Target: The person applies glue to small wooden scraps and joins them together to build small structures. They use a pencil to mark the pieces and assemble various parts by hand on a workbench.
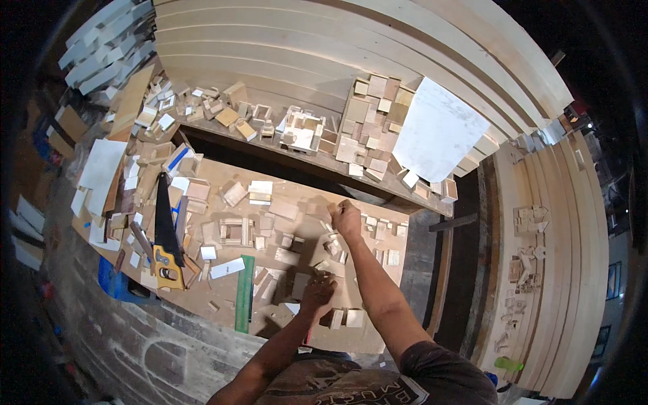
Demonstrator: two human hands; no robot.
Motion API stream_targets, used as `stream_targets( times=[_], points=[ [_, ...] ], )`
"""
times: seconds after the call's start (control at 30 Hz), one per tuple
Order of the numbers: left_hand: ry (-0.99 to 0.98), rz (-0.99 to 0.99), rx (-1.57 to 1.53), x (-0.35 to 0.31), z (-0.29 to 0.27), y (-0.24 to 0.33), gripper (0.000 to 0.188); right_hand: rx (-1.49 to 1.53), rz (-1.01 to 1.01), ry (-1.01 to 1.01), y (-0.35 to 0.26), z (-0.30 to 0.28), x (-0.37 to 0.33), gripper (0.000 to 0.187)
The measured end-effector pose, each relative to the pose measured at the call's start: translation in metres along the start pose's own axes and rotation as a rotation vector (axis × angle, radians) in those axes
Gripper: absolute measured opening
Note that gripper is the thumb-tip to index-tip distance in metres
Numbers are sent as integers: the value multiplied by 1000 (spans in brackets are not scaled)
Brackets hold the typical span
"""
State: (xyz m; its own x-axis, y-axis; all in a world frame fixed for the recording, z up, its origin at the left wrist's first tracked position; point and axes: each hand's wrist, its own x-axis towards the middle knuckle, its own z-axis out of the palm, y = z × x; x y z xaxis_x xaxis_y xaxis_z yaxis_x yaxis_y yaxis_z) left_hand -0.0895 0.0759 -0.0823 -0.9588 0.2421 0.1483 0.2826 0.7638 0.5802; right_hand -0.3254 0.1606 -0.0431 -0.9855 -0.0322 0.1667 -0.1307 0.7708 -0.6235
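Note:
Over the plywood worktop, my right hand reaches toward its far side, fingers closed in a pinch. Whatever lies between those fingertips is too small to make out. Nearer to me, my left hand is curled, its fingers bent beside small wooden pieces, and its grip is partly hidden. Between the two hands lie a few light wood blocks. Two upright pale blocks stand close to the front edge, right of my left hand. A small wooden frame sits left of my hands.
At left lies a handsaw with a yellow handle. A green ruler is near the front edge. Along the back, a raised shelf holds small wooden assemblies and a white sheet. Long boards are stacked at right.

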Motion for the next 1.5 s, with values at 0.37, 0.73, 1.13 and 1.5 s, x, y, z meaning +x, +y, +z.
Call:
stream_targets(
  times=[0.37,0.73,1.13,1.5],
  points=[
    [-40,55,-110,2,-24,-3,42,447,327,-112,6,-118,-148,25],
    [-41,-128,-262,1,-6,8,53,262,257,-117,41,-68,-239,19],
    [-69,-49,-263,4,-5,4,50,123,143,-260,50,-72,-232,22],
    [-22,-6,-241,3,-20,15,50,561,430,-157,67,-82,-246,15]
  ],
)
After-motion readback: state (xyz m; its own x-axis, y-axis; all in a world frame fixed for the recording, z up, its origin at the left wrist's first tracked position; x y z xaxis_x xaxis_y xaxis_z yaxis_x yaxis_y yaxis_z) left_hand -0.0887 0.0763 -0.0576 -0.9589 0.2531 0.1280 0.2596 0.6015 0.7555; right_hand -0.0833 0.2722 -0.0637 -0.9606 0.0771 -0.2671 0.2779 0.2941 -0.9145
